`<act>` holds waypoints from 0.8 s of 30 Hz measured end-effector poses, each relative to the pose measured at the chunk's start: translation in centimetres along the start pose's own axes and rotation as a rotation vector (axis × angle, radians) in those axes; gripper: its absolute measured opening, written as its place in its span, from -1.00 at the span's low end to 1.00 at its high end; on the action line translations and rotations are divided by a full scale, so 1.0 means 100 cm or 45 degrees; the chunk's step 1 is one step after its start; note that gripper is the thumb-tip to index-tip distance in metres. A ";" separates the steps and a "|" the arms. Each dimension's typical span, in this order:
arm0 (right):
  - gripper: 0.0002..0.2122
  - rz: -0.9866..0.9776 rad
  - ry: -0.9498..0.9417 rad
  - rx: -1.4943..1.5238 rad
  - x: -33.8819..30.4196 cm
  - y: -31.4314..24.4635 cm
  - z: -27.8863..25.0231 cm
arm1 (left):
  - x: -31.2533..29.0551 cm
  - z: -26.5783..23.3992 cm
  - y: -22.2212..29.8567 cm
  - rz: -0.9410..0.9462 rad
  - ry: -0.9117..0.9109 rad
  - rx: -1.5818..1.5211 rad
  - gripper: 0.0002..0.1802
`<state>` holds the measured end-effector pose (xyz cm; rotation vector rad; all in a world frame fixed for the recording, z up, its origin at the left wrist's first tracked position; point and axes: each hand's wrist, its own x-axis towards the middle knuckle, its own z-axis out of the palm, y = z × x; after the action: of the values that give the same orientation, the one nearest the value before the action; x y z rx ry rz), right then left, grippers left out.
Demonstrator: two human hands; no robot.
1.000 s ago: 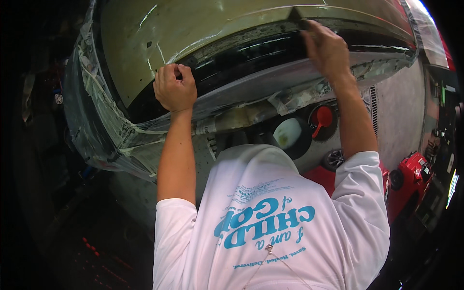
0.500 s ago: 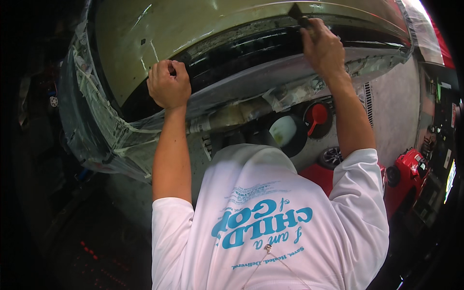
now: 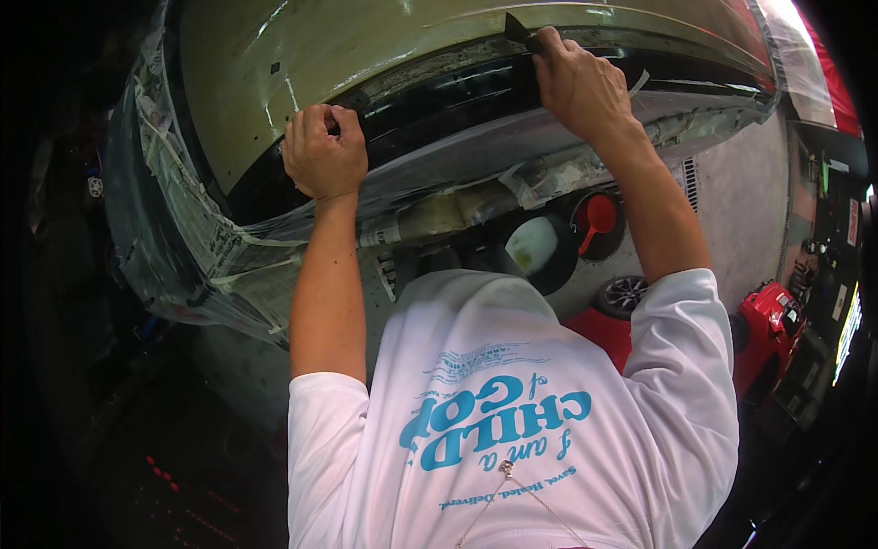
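1. Black, thin, flared to a point: blade of a scraper-like tool (image 3: 519,33), at top centre of the frame, over an olive panel (image 3: 366,37) and close by a rough grey strip (image 3: 430,71). Cannot tell from this angle whether touching or just clear.
2. Held in the right hand (image 3: 585,87), upper right of centre, with fingers wrapped closely round the handle. Mostly hidden there; material not readable.
3. Left hand (image 3: 325,154), left of centre: curled into a loose fist at the black band (image 3: 457,99) along the panel. Cannot tell whether pinching something or merely braced.
4. Handling of tool, judged: likely light, stiff, perhaps slightly springy at the blade; possibly slippery if wet. Best taken by the handle, well back from the sharp-looking edge.
5. Handling of panel, judged: rigid, broad, glossy, likely slick under a palm. Best steadied near the black band, not by the wrinkled sheeting (image 3: 178,297) at left.
6. Below the panel, right of centre: dark round container (image 3: 562,261) with cloudy whitish contents (image 3: 533,242); just beside it, a red dipper (image 3: 598,215).
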<state>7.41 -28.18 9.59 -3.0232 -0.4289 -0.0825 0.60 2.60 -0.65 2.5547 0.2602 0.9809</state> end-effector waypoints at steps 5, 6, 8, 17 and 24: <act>-0.77 0.154 0.016 -0.136 -0.001 0.037 0.007 | 0.001 -0.001 0.001 -0.002 -0.004 0.014 -0.87; -0.77 0.148 0.031 -0.123 -0.003 0.035 0.007 | 0.003 -0.001 0.002 0.007 0.003 0.021 -0.87; -0.76 0.137 0.063 -0.098 -0.009 0.025 0.005 | 0.001 -0.001 0.005 -0.017 0.000 0.001 -0.86; -0.70 0.126 -0.113 0.163 -0.002 -0.012 -0.017 | 0.002 -0.001 0.001 -0.008 0.019 -0.009 -0.87; -0.71 0.072 -0.115 -0.075 0.008 -0.011 0.005 | 0.001 0.002 0.001 -0.001 0.000 -0.006 -0.85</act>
<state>7.94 -26.85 9.21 -3.1040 -0.3539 0.0458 0.80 2.48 -0.64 2.5505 0.2586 0.9799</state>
